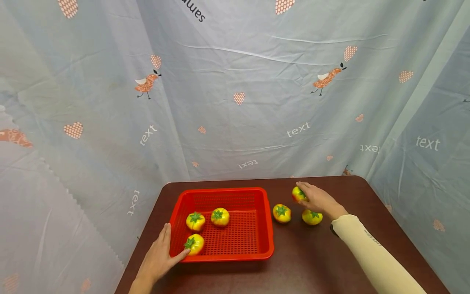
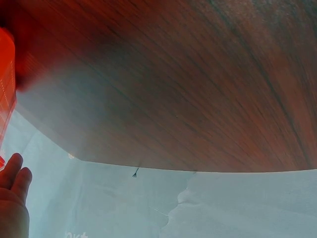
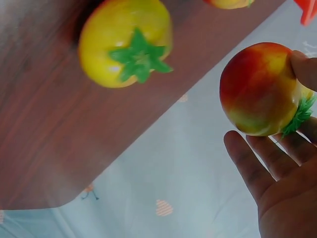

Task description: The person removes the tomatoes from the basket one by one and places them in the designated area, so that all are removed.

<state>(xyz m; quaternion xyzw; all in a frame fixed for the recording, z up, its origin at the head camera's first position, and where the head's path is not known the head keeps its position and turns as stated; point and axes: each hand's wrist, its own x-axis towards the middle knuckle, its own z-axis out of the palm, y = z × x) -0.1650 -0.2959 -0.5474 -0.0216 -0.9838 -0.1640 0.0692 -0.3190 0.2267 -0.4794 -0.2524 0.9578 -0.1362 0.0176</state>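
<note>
My right hand (image 1: pixel 318 199) holds a yellow-and-red tomato (image 3: pixel 260 89) with a green star-shaped leaf cap, raised off the table at the right of the basket. In the right wrist view the thumb and fingers grip its leafy side. Two similar tomatoes lie near this hand: one tomato (image 1: pixel 282 213) beside the basket, another tomato (image 1: pixel 312 217) just under the wrist. At the red plastic basket (image 1: pixel 253 256), my left hand (image 1: pixel 158 255) rests against the front left corner, fingers straight and thumb stretched along the rim. Three tomatoes (image 1: pixel 220 217) lie inside the basket, towards its left.
A dark brown wooden table (image 1: pixel 293 265) carries everything. Grey-blue printed curtains (image 1: pixel 235 134) hang behind it and at both sides, close to the table's edges. The basket has perforated walls and a raised rim.
</note>
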